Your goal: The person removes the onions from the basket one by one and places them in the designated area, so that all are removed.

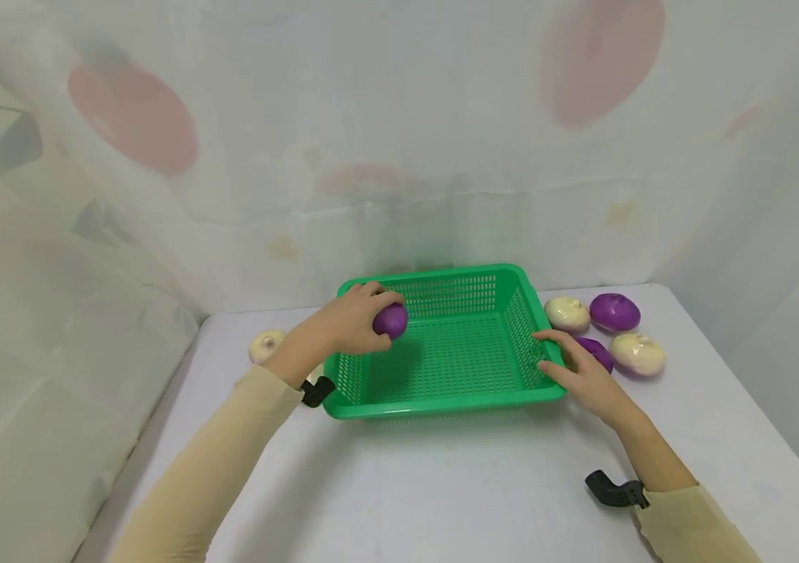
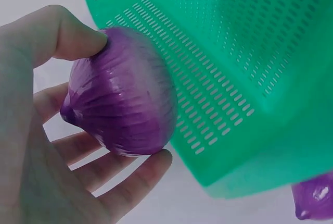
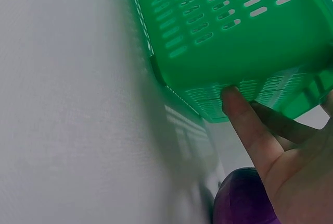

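My left hand [image 1: 359,319] grips a purple onion [image 2: 122,94] over the left end of the green basket [image 1: 442,403]. Its thumb presses on one side of the glossy onion, and the fingers spread round the other. At the basket's right end, my right hand [image 1: 585,383] holds the rim. In the right wrist view its fingers [image 3: 247,122] reach along the outside of the slotted wall. From the head view, the basket's floor shows bare. A purple onion [image 1: 595,354] lies beside the right hand, partly hidden by it.
Right of the basket lie two white onions [image 1: 567,313] [image 1: 638,354] and another purple onion [image 1: 614,312]. A white onion [image 1: 266,346] sits at the left, partly behind the left forearm. A patterned curtain [image 1: 442,141] hangs behind the white table [image 1: 442,485].
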The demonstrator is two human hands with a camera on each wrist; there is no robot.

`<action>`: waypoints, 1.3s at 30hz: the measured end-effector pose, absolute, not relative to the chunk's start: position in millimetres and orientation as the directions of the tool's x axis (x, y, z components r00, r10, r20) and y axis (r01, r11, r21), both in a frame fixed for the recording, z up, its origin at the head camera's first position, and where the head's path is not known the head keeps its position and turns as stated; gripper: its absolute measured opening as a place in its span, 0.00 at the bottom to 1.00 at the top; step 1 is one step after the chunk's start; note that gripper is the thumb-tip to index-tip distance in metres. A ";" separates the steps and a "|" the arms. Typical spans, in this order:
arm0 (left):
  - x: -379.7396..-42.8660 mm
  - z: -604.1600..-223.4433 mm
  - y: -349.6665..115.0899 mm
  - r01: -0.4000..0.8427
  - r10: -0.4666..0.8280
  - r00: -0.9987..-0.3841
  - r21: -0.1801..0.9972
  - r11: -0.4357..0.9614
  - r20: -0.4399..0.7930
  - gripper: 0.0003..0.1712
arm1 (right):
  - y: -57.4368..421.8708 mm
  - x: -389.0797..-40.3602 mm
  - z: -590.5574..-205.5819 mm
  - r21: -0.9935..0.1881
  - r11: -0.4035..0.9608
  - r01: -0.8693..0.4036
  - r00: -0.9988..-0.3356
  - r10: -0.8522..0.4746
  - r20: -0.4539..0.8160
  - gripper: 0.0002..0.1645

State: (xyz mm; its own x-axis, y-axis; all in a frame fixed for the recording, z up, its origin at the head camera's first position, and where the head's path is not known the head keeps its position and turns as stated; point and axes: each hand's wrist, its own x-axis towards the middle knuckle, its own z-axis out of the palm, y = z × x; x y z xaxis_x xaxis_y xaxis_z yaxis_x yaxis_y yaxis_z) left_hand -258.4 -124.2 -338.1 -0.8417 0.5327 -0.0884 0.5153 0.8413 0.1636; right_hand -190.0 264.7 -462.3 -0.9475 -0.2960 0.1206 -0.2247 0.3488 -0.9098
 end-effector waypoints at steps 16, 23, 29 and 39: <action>-246.4 -327.1 -160.2 0.467 0.480 -0.877 0.219 0.856 -0.007 0.36 | 264.9 -191.2 -460.9 -0.896 0.385 -0.222 -0.954 -0.275 0.119 0.30; -236.4 -321.1 -179.7 0.456 0.464 -0.886 0.222 0.862 0.017 0.35 | 266.5 -190.9 -459.2 -0.895 0.376 -0.241 -0.946 -0.296 0.130 0.30; -230.6 -319.8 -196.4 0.448 0.451 -0.892 0.218 0.867 0.038 0.35 | 267.2 -191.6 -459.4 -0.893 0.380 -0.242 -0.947 -0.294 0.131 0.30; -223.7 -321.3 -222.1 0.435 0.435 -0.899 0.229 0.871 0.052 0.34 | 267.2 -193.4 -459.9 -0.892 0.376 -0.253 -0.944 -0.298 0.142 0.30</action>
